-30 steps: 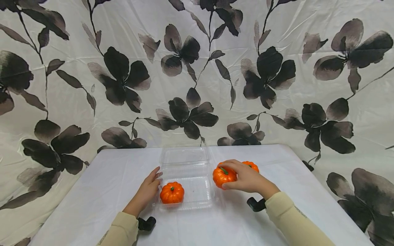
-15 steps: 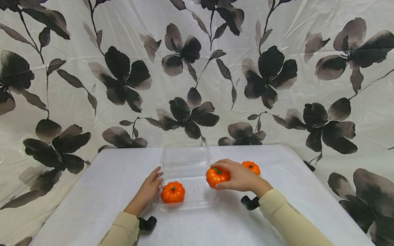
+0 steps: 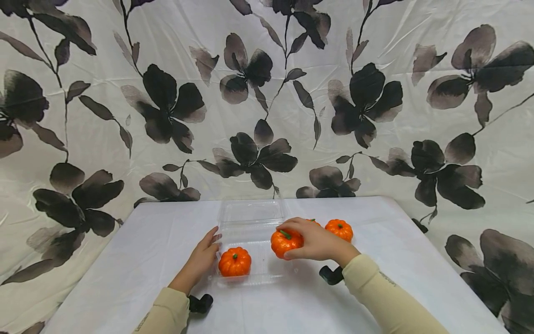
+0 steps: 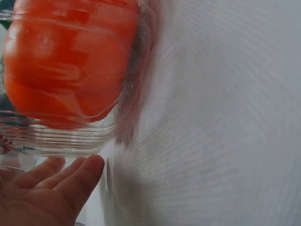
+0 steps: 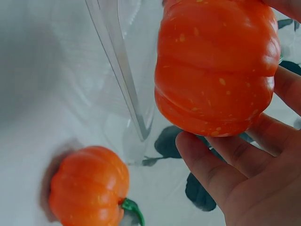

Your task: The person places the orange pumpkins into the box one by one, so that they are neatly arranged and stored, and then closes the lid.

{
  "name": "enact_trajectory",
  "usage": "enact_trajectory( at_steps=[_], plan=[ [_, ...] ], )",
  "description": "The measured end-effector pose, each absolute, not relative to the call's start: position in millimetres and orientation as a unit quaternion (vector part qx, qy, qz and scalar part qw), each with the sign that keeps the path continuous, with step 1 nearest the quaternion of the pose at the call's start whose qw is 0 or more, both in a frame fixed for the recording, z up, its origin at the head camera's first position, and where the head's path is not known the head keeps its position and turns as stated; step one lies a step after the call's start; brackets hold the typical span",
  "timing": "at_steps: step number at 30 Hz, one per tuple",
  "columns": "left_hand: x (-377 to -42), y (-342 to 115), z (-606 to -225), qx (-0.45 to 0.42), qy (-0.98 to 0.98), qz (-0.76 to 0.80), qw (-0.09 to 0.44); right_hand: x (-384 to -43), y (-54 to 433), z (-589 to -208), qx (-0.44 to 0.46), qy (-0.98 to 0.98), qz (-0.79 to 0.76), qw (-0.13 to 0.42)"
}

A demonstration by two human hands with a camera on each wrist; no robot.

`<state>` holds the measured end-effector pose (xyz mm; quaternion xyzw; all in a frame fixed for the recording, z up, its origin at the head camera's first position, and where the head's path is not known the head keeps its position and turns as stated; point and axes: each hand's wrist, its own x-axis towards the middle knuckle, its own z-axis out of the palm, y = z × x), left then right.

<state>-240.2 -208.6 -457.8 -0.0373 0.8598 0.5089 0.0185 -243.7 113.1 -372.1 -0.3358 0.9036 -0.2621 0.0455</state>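
Observation:
A small orange toy pumpkin (image 3: pixel 287 243) with a green stem is gripped by my right hand (image 3: pixel 319 242), thumb on the near side and fingers on the far side. It overlaps the right part of a clear plastic clamshell box (image 3: pixel 263 266), whose lid (image 3: pixel 251 211) lies folded back. Another pumpkin (image 3: pixel 235 262) sits in the box's left part. My left hand (image 3: pixel 198 260) is at the box's left side, and its extended fingertips (image 4: pixel 94 165) are right at the ribbed wall in the left wrist view.
To the right of the box stands an orange pumpkin (image 3: pixel 340 229) on the white-covered table (image 3: pixel 137 260). Part of one more pumpkin (image 3: pixel 313 221) shows behind my right hand. A floral cloth (image 3: pixel 250 106) hangs along the back.
My right hand has moved left with the pumpkin, from beside the box to over its right part. A pumpkin behind that hand has come partly into view. The left hand stays put.

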Motion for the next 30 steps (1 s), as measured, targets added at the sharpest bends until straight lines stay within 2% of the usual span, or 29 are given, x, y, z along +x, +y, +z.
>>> enact_trajectory(
  at_steps=[30],
  plan=[
    [-240,-210,-460,-0.031,0.859,0.511,0.015,-248,77,-394,-0.367,0.901,-0.218,0.071]
  ],
)
